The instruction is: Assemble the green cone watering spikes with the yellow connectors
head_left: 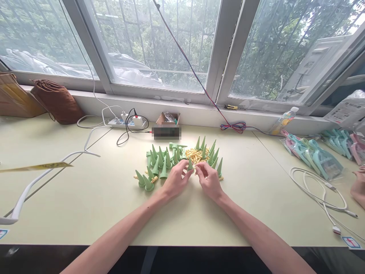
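Note:
Between the thumb and fingers of my left hand (178, 177) is a green plastic cone spike (190, 164), point up. My right hand (208, 178) pinches a small pale-yellow peg (195, 169) against the spike's side; fingers partly hide where they meet. Just beyond my hands lies a pile of small yellow pegs (194, 155). Several green spikes (164, 167) stand or lie left of the pile, and more spikes (212, 152) line its right side. Closer on the left, a few spikes (148, 183) stand with yellow pegs sticking out of their sides.
At the back are a power strip (128, 122) with cables and a small cardboard box (168, 118). To the right lie white cables (319, 190), bagged pastel dustpan-like items (316, 156) and a bottle (285, 121). Another person's hand (358, 186) shows at the right edge.

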